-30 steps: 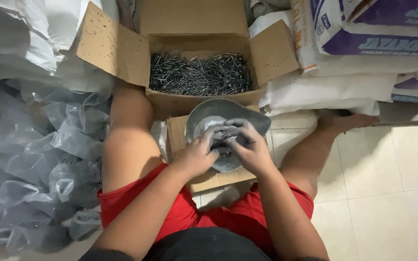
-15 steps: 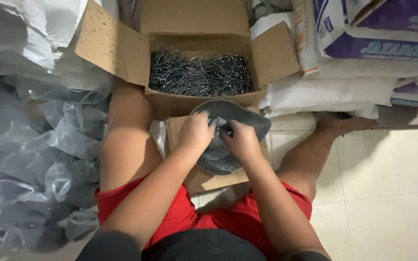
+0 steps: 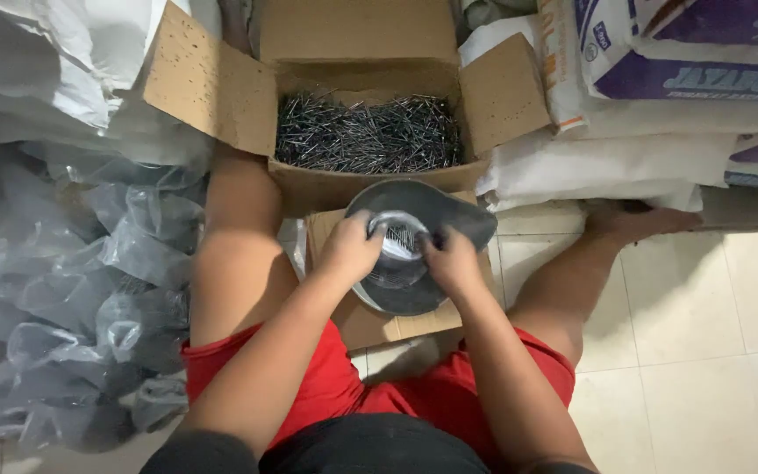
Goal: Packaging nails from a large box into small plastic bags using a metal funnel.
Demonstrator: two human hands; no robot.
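Note:
I sit on the floor with an open cardboard box (image 3: 212,88) of dark nails (image 3: 368,133) in front of me. Just before it a grey metal scale pan (image 3: 436,206) rests on a flat piece of cardboard (image 3: 370,325). My left hand (image 3: 348,248) and my right hand (image 3: 451,260) each grip a side of a clear plastic bag (image 3: 396,250) holding nails, and they hold its mouth apart over the pan. Some nails show inside the bag between my hands.
A heap of filled clear plastic bags (image 3: 72,290) lies on the left. White and purple sacks (image 3: 660,96) are stacked on the right. My legs spread either side of the pan, on pale floor tiles (image 3: 712,333).
My hands first worked close together over the pan, then shifted up towards the box. Now they have come apart with the bag's mouth held open between them.

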